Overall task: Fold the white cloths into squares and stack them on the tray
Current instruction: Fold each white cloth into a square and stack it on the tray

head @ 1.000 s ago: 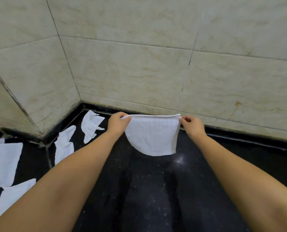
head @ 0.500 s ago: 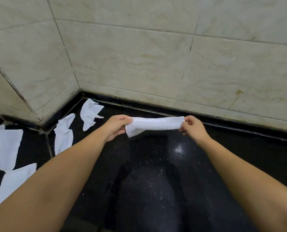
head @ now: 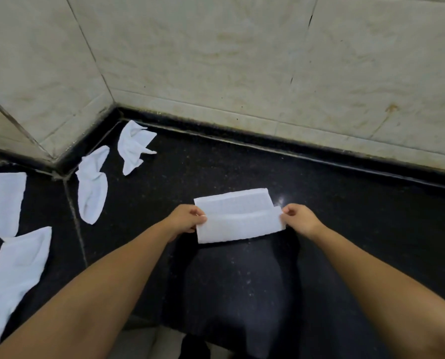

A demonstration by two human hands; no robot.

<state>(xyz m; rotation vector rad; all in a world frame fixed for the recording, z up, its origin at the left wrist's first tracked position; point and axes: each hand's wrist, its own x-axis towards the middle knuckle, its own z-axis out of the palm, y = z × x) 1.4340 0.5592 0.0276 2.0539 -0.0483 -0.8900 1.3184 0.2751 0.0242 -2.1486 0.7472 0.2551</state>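
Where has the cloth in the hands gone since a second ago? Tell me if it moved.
Yes. The cloth came down from in front of the wall onto the black counter, now folded over, with left hand and right hand pinching its ends.

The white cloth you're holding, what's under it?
The folded cloth lies on the shiny black counter; the left hand and right hand pinch its ends. Dark counter shows all around it. The patch directly beneath is covered, so unseen.
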